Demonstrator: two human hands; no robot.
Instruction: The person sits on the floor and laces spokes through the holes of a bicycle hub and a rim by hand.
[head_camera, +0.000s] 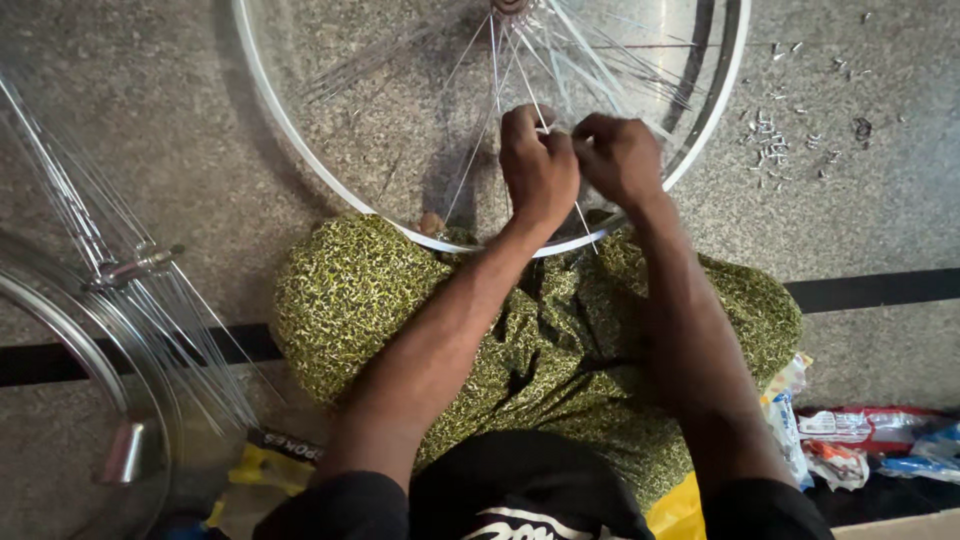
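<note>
A silver bicycle wheel rim (300, 140) lies on the speckled stone floor in front of my knees, its near edge resting on my green patterned lap cloth (560, 340). Thin steel spokes (490, 90) fan out from the hub (510, 6) at the top edge. My left hand (535, 165) and my right hand (618, 155) are side by side inside the rim, both pinched on a spoke near where several spokes cross. The fingertips are curled under and hidden.
A second spoked wheel (90, 330) with its hub axle (135, 268) lies at the left. Several small metal spoke nipples (775, 140) are scattered on the floor at the right. Plastic packets (860, 435) lie at lower right, and a yellow bag (265, 470) by my left knee.
</note>
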